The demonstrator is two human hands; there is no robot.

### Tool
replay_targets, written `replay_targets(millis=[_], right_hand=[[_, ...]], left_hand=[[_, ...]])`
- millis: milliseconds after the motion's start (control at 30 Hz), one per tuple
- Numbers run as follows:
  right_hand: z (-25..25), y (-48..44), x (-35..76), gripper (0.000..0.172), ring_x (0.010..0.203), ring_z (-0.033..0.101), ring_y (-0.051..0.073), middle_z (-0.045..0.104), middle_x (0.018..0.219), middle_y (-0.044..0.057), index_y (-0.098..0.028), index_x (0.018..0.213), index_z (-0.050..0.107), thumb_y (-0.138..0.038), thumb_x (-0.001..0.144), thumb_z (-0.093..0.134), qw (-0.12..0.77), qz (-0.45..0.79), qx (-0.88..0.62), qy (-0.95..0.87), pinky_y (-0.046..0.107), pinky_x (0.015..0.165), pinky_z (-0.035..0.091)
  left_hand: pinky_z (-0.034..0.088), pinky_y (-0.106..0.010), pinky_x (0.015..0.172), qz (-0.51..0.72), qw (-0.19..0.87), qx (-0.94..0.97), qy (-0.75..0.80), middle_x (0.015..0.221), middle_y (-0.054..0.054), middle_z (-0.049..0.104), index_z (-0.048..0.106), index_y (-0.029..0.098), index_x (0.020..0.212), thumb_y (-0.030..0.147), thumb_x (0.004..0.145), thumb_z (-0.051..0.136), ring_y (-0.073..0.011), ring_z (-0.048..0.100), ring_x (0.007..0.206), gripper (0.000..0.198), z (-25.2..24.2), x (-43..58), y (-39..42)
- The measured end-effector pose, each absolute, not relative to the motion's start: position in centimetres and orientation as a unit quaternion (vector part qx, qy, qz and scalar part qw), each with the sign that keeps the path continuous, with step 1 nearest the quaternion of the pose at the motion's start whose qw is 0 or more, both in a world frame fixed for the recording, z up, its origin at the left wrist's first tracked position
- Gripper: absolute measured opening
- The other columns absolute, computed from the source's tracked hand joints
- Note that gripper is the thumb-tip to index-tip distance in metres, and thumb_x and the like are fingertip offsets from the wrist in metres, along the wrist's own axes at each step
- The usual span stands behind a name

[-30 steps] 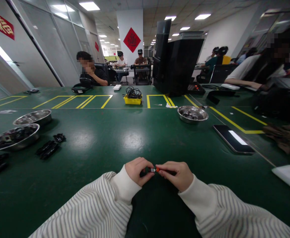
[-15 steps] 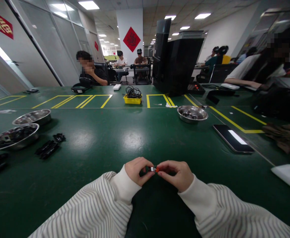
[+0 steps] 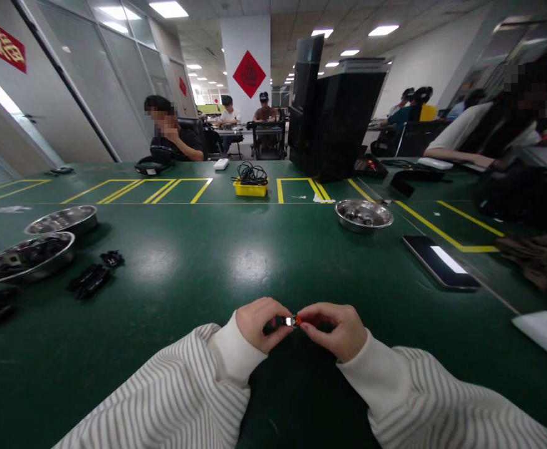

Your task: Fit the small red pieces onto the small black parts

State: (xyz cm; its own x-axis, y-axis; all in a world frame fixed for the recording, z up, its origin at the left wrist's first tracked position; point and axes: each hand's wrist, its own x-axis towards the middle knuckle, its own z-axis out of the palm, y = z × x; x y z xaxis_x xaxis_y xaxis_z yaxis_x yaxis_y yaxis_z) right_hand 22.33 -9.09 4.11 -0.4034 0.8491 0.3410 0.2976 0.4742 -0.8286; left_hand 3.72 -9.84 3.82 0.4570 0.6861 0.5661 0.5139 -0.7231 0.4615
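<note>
Just above the near part of the green table point(image 3: 198, 268), my two hands meet over a tiny part. My left hand point(image 3: 261, 323) pinches a small silver-and-black metal piece point(image 3: 289, 322) between thumb and fingers. From the other side, my right hand point(image 3: 336, 329) pinches a small orange piece point(image 3: 298, 320), which touches or joins the silver one. Their exact kind is too small to make out, and the fingertips hide part of both.
Two steel bowls stand left, the nearer point(image 3: 25, 257) with black parts; black pieces point(image 3: 90, 279) lie beside it. A steel bowl point(image 3: 363, 216) with shiny parts and a phone point(image 3: 439, 262) are on the right. A yellow box point(image 3: 251, 189) of cables sits farther back. Other people sit around.
Almost nothing differs. The silver piece between my fingertips has turned slightly and catches more light; both hands hold nearly the same place.
</note>
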Motion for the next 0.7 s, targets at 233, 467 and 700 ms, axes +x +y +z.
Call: replay_targets(millis=[233,467,700], right_hand=[[4.25,-9.02,22.52,0.014,0.057,0.064,0.014,0.069,0.069,0.005,-0.016,0.078,0.068,-0.016,0.067,0.059,0.410,0.325,-0.343,-0.781,0.022,0.052,0.053],[4.13,-9.07,22.48,0.012,0.057,0.064,0.014,0.069,0.069,0.006,-0.017,0.077,0.069,-0.020,0.069,0.061,0.425,0.325,-0.328,-0.779,0.022,0.050,0.053],[4.20,-9.14,22.47,0.010,0.059,0.064,0.015,0.069,0.069,0.007,-0.016,0.075,0.069,-0.018,0.069,0.061,0.440,0.302,-0.311,-0.787,0.023,0.052,0.054]], left_hand=[[0.043,-0.019,0.051,0.390,0.104,0.847,0.347,0.064,-0.002,0.059,0.058,0.013,0.076,0.022,0.075,0.052,-0.0085,0.050,0.052,0.011,3.88,3.60,-9.84],[0.043,-0.019,0.051,0.394,0.095,0.847,0.344,0.061,-0.002,0.060,0.059,0.013,0.076,0.024,0.076,0.052,-0.0084,0.051,0.051,0.013,3.87,3.63,-9.81],[0.043,-0.020,0.050,0.411,0.089,0.841,0.341,0.059,-0.002,0.059,0.059,0.013,0.074,0.023,0.075,0.054,-0.0090,0.051,0.051,0.012,3.80,3.71,-9.90]])
